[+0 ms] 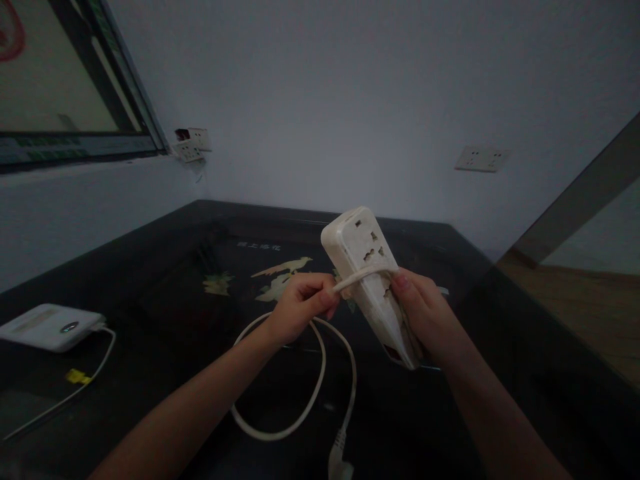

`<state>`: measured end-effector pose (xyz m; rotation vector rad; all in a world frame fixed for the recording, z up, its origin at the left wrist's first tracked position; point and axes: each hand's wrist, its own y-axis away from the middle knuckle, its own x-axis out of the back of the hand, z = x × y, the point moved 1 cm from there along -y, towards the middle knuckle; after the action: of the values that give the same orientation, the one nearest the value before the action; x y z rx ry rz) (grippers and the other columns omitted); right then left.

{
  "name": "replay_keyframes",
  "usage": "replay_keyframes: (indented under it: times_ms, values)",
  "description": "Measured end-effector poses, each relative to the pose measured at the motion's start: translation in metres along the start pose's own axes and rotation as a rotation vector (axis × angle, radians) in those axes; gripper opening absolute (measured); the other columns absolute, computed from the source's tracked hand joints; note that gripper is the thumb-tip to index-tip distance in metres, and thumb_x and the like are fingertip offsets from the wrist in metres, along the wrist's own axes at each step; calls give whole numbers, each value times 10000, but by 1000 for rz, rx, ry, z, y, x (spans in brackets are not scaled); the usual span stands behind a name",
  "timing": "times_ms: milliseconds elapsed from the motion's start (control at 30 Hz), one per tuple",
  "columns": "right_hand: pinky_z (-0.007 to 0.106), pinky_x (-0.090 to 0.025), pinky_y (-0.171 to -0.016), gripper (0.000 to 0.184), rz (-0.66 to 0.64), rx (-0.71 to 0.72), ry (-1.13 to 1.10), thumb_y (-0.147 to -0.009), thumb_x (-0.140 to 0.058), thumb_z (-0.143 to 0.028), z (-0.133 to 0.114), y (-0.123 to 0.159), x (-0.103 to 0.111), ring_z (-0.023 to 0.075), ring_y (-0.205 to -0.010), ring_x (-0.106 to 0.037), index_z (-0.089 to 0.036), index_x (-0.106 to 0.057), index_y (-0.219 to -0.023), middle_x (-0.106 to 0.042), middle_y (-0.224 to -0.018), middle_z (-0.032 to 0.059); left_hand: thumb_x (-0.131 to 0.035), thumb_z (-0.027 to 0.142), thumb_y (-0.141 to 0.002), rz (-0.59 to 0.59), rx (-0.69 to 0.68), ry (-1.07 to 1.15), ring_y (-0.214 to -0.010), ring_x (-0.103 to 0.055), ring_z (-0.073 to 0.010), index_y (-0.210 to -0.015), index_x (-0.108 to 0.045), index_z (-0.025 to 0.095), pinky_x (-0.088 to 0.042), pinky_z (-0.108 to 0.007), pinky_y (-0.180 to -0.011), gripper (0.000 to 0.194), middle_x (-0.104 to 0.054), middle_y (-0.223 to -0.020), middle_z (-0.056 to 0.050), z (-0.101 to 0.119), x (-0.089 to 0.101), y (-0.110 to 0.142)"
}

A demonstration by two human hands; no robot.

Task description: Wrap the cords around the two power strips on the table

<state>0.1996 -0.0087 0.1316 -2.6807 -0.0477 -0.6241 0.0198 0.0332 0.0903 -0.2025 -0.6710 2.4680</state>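
A white power strip (363,243) is held tilted above the dark table, its sockets facing me. Around its right side my right hand (425,307) is closed, with the thumb pressing the cord against the strip's face. My left hand (307,300) pinches the white power cord (320,373) just left of the strip, where a length crosses over the sockets. Below my left hand the rest of the cord hangs in a loose loop. Its plug (340,463) is at the bottom edge, partly cut off.
On the left lies a white box-shaped device (55,327) with a thin white cable and a yellow tag (79,377). The glossy black table (165,247) bears a bird-and-flower picture. Wall sockets (481,159) are on the right, with more sockets (193,145) near the window.
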Motion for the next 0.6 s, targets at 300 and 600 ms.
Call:
replay_keyframes:
  times_ms: [300, 600]
  values:
    - [248, -340, -447, 601, -58, -88, -163, -795, -437, -721, 10, 1, -1, 123, -509, -413, -157, -625, -708, -530, -593, 18, -646, 588, -747, -297, 149, 292, -405, -345, -79, -494, -539, 156, -241, -235, -437, 512, -415, -420, 34, -8, 6, 1]
    - [268, -414, -477, 651, -147, -195, -304, -749, -444, -779, 0, 12, -10, 168, -543, -522, -176, -684, -798, -598, -611, 41, -638, 686, -670, -578, 301, 184, -406, -389, -99, -453, -506, 175, -343, -247, -447, 570, -444, -405, 14, -18, 22, -2]
